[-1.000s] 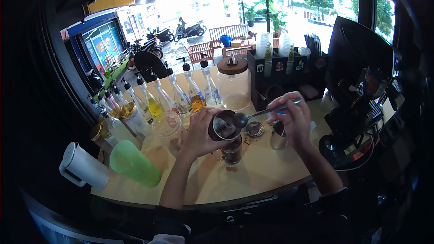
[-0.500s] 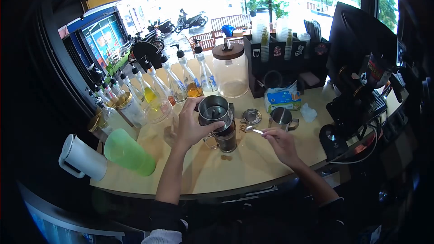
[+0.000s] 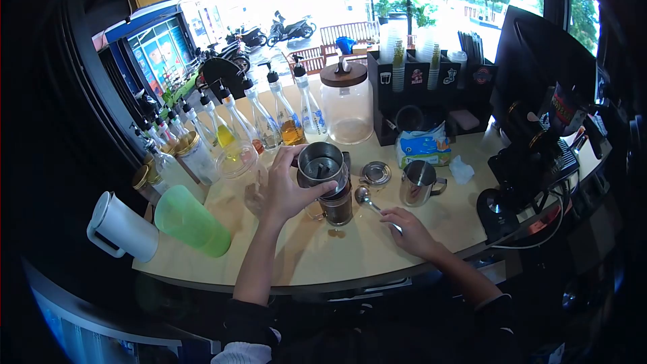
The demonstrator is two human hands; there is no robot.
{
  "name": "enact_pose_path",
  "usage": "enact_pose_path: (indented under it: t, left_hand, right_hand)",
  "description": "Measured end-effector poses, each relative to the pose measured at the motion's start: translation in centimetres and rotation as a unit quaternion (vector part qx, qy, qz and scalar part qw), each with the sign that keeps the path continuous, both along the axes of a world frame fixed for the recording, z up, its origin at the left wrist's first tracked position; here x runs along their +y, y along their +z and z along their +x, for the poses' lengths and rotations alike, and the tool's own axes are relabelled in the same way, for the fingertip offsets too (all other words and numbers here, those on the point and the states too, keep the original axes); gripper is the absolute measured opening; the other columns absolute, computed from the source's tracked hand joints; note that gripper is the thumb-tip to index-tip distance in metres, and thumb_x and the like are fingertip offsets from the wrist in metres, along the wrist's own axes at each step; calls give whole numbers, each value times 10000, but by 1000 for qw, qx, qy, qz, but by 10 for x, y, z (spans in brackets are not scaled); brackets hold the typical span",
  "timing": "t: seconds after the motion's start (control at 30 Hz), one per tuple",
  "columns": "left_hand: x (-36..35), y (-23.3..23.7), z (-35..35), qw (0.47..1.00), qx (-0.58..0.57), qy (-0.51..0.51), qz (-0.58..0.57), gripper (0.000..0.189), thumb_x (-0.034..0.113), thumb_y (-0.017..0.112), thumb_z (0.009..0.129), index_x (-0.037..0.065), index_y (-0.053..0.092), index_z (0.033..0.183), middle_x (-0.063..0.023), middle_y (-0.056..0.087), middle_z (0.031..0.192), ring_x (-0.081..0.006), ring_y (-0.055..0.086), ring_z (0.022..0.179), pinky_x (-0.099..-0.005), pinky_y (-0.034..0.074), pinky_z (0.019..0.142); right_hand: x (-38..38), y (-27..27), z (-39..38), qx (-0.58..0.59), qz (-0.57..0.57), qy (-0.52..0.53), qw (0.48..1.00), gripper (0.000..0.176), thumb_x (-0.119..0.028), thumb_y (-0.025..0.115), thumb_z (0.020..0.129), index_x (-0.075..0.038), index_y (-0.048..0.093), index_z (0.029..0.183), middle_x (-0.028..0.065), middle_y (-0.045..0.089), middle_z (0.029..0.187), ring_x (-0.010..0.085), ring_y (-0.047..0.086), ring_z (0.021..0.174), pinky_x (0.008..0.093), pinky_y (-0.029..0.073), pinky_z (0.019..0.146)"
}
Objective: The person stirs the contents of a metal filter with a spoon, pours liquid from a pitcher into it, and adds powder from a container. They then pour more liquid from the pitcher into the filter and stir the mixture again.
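Observation:
My left hand (image 3: pixel 286 192) is closed round a metal coffee drip filter (image 3: pixel 321 155), thumb across its near side. The filter sits upright on a glass mug (image 3: pixel 339 211) with dark liquid inside. A metal spoon (image 3: pixel 363 195) is pinched in my right hand (image 3: pixel 412 234), its bowl pointing away from me, just right of the mug. Beyond the spoon lies a round metal lid (image 3: pixel 375 173) on the counter. A steel cup (image 3: pixel 418 185) with a handle stands to the right of it.
Pump bottles (image 3: pixel 291 128) line the counter's left and back, beside a large glass jar (image 3: pixel 347 111). A green pitcher (image 3: pixel 192 221) and a white jug (image 3: pixel 122 226) stand at left. Wipes (image 3: pixel 423 147) lie before a black cup organizer (image 3: pixel 431 94). Black equipment (image 3: pixel 502 205) stands at right.
My right hand has moved down toward me with the spoon, whose bowl now shows clearly beside the mug. My left hand keeps its hold on the filter. The view has shifted slightly.

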State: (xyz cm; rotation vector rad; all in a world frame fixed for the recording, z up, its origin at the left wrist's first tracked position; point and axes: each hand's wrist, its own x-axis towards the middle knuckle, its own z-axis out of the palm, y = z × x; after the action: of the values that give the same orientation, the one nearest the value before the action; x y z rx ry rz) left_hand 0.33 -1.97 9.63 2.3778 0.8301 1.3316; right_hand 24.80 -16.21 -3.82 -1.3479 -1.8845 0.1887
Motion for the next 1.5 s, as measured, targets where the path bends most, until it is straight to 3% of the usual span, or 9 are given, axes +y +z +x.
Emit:
enact_pose_path:
  t: [0.27, 0.33, 0.47, 0.63, 0.87, 0.93, 1.17, 1.23, 1.5]
  left_hand:
    - [-6, -1, 6, 999, -17, 10, 41, 722, 331, 913, 529, 27, 571, 1088, -71, 566, 1005, -193, 594, 917, -318, 494, 807]
    - [-7, -2, 6, 998, -21, 17, 51, 737, 337, 915, 521, 32, 562, 1092, -73, 569, 1008, -193, 596, 919, -318, 492, 814]
    - [-4, -9, 6, 999, -27, 10, 22, 751, 341, 915, 522, 34, 558, 1106, -76, 583, 1022, -193, 599, 939, -321, 490, 826]
    - [3, -16, 2, 997, -35, -21, -62, 776, 350, 914, 529, 43, 552, 1142, -72, 612, 1063, -191, 601, 980, -341, 466, 881]
    - [12, -21, 3, 992, -46, -51, -104, 787, 360, 910, 539, 53, 548, 1167, -66, 621, 1082, -188, 600, 998, -340, 451, 915]
    - [12, -18, 2, 985, -30, -72, -156, 819, 240, 925, 556, 55, 501, 1233, -61, 600, 1153, -176, 568, 1103, -345, 422, 1015]
    - [13, -6, 3, 978, -17, -90, -189, 834, 211, 921, 549, 59, 495, 1249, -58, 596, 1167, -179, 550, 1132, -349, 383, 1050]
    - [16, -6, 5, 978, -38, -110, -171, 820, 358, 922, 534, 34, 548, 1187, -74, 623, 1106, -180, 593, 1051, -337, 452, 952]
    - [22, 14, -1, 975, 33, -136, -173, 822, 370, 920, 528, 11, 565, 1176, -103, 661, 1055, -175, 644, 970, -314, 498, 892]
  right_hand:
    - [-12, 44, 16, -8, 39, -37, 999, 194, -1, 616, 811, -21, 591, 1003, 133, 594, 1123, 308, 581, 1044, 389, 469, 882]
    - [-8, 54, 40, 63, 169, -110, 977, 160, -53, 602, 832, -23, 593, 989, 144, 607, 1079, 315, 588, 1023, 390, 471, 861]
    - [5, 47, 88, 26, 185, -244, 952, 110, -73, 568, 884, -2, 576, 968, 165, 621, 978, 325, 618, 945, 367, 483, 809]
    - [17, 7, 109, 251, -31, -180, 951, 205, -164, 493, 986, 22, 554, 923, 77, 598, 753, 160, 603, 719, 294, 485, 702]
    - [9, 1, 102, 377, -79, -109, 916, 250, -217, 498, 998, -58, 522, 806, -14, 524, 713, 47, 479, 649, 216, 391, 610]
    - [11, -2, 98, 424, -42, -101, 899, 257, -214, 495, 999, -79, 493, 781, -33, 475, 691, 41, 427, 638, 217, 355, 597]
    - [23, 54, 89, 404, 1, -58, 913, 249, -198, 484, 1004, -85, 474, 782, -54, 431, 698, 35, 371, 644, 218, 332, 596]
    - [29, 86, 81, 360, 17, -54, 931, 230, -190, 488, 1004, -78, 472, 803, -55, 429, 708, 28, 358, 651, 210, 316, 590]
    - [61, 197, 32, 297, 18, 12, 955, 210, -164, 559, 973, -53, 468, 819, -54, 457, 713, 4, 415, 669, 194, 358, 584]
